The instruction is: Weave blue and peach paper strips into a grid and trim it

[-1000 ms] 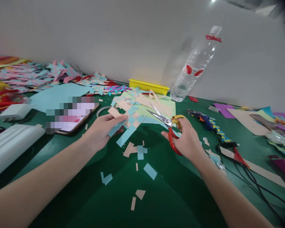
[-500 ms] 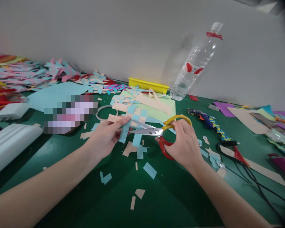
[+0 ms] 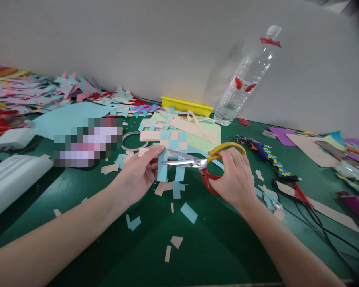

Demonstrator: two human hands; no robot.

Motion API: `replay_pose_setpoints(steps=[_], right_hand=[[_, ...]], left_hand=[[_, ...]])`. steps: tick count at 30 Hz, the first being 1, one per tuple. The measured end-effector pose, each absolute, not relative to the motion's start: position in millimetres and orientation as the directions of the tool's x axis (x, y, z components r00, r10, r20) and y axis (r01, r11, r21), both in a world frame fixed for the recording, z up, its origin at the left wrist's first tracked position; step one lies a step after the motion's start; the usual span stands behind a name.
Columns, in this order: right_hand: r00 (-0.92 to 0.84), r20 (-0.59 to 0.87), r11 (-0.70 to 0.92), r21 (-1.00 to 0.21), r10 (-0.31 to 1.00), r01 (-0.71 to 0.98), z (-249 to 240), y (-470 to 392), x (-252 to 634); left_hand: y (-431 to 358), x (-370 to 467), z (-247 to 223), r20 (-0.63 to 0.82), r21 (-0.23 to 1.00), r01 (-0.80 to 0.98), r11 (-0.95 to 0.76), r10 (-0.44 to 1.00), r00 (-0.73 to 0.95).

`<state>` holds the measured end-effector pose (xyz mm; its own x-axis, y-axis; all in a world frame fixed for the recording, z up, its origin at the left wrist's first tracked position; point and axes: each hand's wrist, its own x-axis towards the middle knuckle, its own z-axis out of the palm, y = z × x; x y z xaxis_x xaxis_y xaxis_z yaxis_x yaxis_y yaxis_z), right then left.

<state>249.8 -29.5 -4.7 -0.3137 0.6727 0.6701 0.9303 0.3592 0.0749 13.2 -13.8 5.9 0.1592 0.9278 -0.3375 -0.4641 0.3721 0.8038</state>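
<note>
Landmark: scissors (image 3: pixel 194 162). Back edge of counter (image 3: pixel 131 259) runs along grey wall (image 3: pixel 107 48), well behind scissors. Most open room is on the near side of scissors, between the forearms, only scraps there. Tight to the far side: pale green sheet (image 3: pixel 212 129) and paper bits close behind. Left of scissors things crowd in; right has moderate room, then cables (image 3: pixel 323 229).

Counts: 1 scissors. 1 bottle (image 3: pixel 242 87), behind and right of scissors, leaning. 1 yellow tray (image 3: pixel 187 107), straight behind. 1 clear ring (image 3: pixel 125 145), left. 1 pixelated item (image 3: pixel 92 145), further left. 1 white block (image 3: pixel 14 138) and 1 long white box (image 3: pixel 16 181), far left. Near side of scissors, between forearms: 2 blue scraps (image 3: pixel 189 213), 3 peach scraps (image 3: pixel 177 241). Woven strips (image 3: pixel 26 93) far left and behind, too tangled to count.

Grip: left hand (image 3: pixel 142 167) pinched tight on 1 woven blue-and-peach paper (image 3: pixel 173 139), which sits at the scissors' blade end, strips hanging down. Right hand (image 3: pixel 235 173) wrapped round the yellow and red handles; blades narrowly parted, front one crossing the hanging blue strips. Can't tell if blades are cutting.
</note>
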Motion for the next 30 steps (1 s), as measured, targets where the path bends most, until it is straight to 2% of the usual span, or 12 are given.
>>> replay_pose_setpoints(steps=[12, 22, 30], right_hand=[[-0.33, 0.679, 0.382, 0.078, 0.656, 0.921, -5.0, -30.6, 251.3], [-0.363, 0.704, 0.406, 0.115, 0.611, 0.907, -3.5, -29.7, 255.0], [-0.382, 0.717, 0.428, 0.128, 0.584, 0.895, -1.5, -30.8, 255.5]], left_hand=[[-13.1, 12.2, 1.1, -0.344, 0.782, -0.488, 0.388, 0.921, 0.181], [-14.1, 12.1, 2.0, -0.289, 0.831, -0.439, 0.341, 0.94, 0.182], [-13.4, 13.3, 3.8, -0.291, 0.797, -0.487, 0.356, 0.934, 0.207]])
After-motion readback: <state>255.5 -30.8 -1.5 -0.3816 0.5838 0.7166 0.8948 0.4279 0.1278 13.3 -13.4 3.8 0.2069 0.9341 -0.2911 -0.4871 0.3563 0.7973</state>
